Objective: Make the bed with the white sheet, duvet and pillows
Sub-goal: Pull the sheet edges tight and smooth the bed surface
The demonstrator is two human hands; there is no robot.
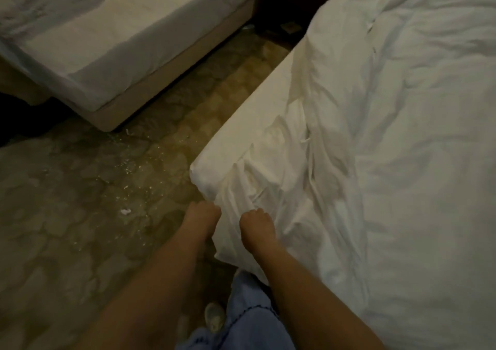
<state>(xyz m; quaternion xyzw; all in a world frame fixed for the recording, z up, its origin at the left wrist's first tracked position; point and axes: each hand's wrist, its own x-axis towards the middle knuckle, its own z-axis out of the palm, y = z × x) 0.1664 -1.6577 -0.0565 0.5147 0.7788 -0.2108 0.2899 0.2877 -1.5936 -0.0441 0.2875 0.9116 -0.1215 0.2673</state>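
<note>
Your left hand (202,216) and right hand (257,226) both curl into the bunched white sheet (257,167) at the near bed corner. The rumpled duvet (418,134) lies beside it. Patterned carpet (80,202) separates this bed from a second bed (128,62).

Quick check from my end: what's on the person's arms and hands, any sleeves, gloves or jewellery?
Both forearms are bare as far as the view shows: no sleeves, and no gloves on the left hand or right hand. No watch, rings or bracelets visible, though the picture is dim and soft.
</note>
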